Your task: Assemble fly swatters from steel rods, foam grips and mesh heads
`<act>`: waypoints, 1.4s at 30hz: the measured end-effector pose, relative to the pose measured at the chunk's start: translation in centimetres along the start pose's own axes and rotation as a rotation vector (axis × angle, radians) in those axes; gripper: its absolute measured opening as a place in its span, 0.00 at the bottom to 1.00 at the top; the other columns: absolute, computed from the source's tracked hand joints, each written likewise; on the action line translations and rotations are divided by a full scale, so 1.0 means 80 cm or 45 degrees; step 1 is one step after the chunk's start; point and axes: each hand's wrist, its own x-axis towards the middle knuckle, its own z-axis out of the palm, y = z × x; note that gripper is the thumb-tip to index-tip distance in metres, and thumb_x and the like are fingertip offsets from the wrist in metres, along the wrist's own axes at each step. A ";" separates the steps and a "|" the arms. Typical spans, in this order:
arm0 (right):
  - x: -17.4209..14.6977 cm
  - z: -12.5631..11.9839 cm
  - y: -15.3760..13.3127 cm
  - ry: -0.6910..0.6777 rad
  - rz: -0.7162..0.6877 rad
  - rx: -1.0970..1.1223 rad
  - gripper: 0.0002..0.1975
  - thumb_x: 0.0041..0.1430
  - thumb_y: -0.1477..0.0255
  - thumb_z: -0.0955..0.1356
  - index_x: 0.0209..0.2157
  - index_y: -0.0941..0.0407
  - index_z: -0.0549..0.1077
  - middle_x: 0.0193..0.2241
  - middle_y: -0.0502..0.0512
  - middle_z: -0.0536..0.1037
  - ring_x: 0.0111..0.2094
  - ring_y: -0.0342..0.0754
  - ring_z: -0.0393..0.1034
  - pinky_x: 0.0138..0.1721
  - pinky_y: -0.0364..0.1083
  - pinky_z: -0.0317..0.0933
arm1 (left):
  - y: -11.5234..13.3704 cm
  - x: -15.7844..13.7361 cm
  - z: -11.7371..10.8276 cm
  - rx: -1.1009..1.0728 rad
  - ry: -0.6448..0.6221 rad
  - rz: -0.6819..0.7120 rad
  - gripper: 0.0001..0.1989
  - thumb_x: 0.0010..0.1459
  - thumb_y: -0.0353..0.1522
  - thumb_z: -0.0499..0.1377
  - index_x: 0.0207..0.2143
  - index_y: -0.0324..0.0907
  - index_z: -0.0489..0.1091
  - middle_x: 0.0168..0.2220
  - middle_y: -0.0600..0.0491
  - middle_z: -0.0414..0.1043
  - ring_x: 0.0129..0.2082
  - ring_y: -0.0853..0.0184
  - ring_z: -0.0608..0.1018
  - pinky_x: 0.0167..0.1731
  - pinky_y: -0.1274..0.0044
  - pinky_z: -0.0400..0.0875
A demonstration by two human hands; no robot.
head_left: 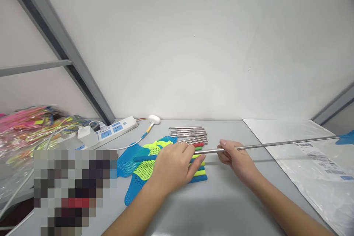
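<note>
A long telescopic metal rod [265,145] runs across the view, tilting up slightly to the right, with a blue fly swatter head [347,138] at its right end, cut off by the frame edge. My left hand [175,164] is closed around its left end, where a blue handle [145,158] sticks out in line with the rod. My right hand [235,156] pinches the rod between thumb and fingers farther right. Beneath my left hand lie blue and yellow-green perforated swatter heads [129,160] and several coloured handles [200,173], partly hidden.
Several short metal rods [189,131] lie behind my left hand. A white power strip [117,129] with plugs and a white cable device [154,119] is at left, near plastic-wrapped colourful items [33,129]. A white plastic mailer bag [309,166] covers the table's right side.
</note>
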 end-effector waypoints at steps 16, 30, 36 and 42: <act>-0.002 -0.006 -0.020 0.058 -0.067 -0.279 0.25 0.68 0.59 0.57 0.19 0.54 0.48 0.18 0.46 0.48 0.22 0.43 0.40 0.25 0.48 0.36 | -0.100 -0.011 -0.017 0.283 -0.003 -0.354 0.22 0.66 0.39 0.44 0.22 0.43 0.65 0.16 0.55 0.68 0.17 0.67 0.68 0.21 0.75 0.42; 0.003 -0.009 -0.010 0.114 -0.002 0.063 0.26 0.67 0.57 0.58 0.19 0.53 0.44 0.16 0.44 0.45 0.21 0.42 0.39 0.25 0.47 0.36 | -0.097 -0.007 -0.016 0.275 0.298 -0.239 0.19 0.64 0.33 0.49 0.19 0.43 0.60 0.15 0.56 0.62 0.19 0.67 0.64 0.31 0.72 0.56; 0.000 0.013 -0.009 0.074 0.060 0.040 0.26 0.66 0.56 0.58 0.19 0.53 0.45 0.16 0.44 0.46 0.21 0.42 0.39 0.25 0.47 0.36 | -0.012 0.005 0.001 0.093 0.110 0.000 0.16 0.64 0.35 0.50 0.23 0.42 0.64 0.21 0.55 0.67 0.22 0.67 0.68 0.28 0.72 0.53; -0.001 0.021 -0.009 0.138 0.024 -0.100 0.26 0.66 0.55 0.58 0.19 0.53 0.46 0.17 0.45 0.47 0.22 0.42 0.40 0.25 0.47 0.36 | -0.034 0.002 0.012 0.122 0.055 -0.044 0.20 0.66 0.36 0.47 0.21 0.42 0.63 0.17 0.56 0.66 0.18 0.69 0.66 0.23 0.73 0.49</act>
